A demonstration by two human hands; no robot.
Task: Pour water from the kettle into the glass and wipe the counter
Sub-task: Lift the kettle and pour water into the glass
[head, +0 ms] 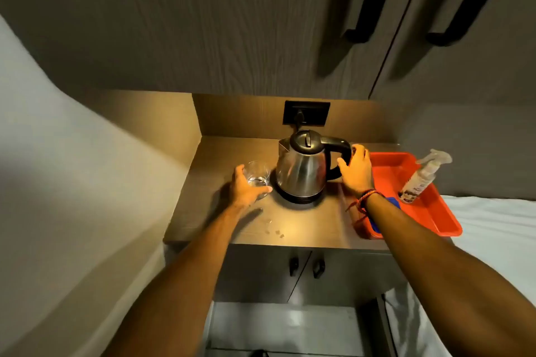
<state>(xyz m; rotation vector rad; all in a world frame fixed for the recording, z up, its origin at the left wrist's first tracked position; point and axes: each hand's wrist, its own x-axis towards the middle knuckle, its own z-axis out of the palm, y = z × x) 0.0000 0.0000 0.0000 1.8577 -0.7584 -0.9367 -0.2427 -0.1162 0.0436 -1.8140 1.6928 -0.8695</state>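
Note:
A steel kettle (pixel 300 171) with a black lid and handle stands on its base in the middle of the brown counter (pixel 304 223). My right hand (pixel 357 169) is at the kettle's black handle, fingers curled around it. A clear glass (pixel 257 176) stands upright to the left of the kettle, and my left hand (pixel 245 187) wraps around it from the near side. A little water shows at the glass's bottom. A few water drops (pixel 275 230) lie on the counter near its front edge.
A red tray (pixel 435 211) sits at the counter's right end with a spray bottle (pixel 422 177) lying in it and a blue cloth (pixel 391 203) partly hidden by my right wrist. A black wall socket (pixel 307 113) with the kettle's plug is behind. Cabinet doors hang overhead.

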